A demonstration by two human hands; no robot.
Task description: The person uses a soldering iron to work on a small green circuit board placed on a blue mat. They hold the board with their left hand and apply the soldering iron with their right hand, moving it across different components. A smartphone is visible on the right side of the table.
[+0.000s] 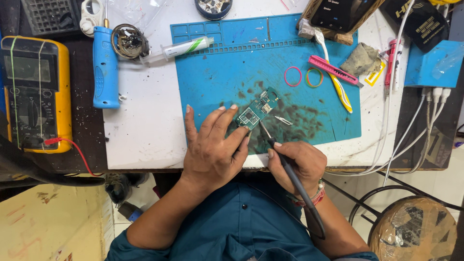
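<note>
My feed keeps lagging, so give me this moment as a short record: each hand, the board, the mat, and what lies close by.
left hand: fingertips pinning the board's near edge
right hand: grips a dark iron like a pen
iron tip: at the board's lower right edge
board: small, green, flat on the mat
mat: blue, dark smudges around the board
tweezers: on the mat, right of the board
rubber bands: two, farther up the mat
meter: yellow, far left

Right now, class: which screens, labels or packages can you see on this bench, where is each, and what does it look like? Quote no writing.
Multimeter: far left, yellow case, grey screen.
Phone: top centre, dark screen, on a wooden stand.
Black box: top right, white lettering.
Syringe: top, white-and-green label.
</note>
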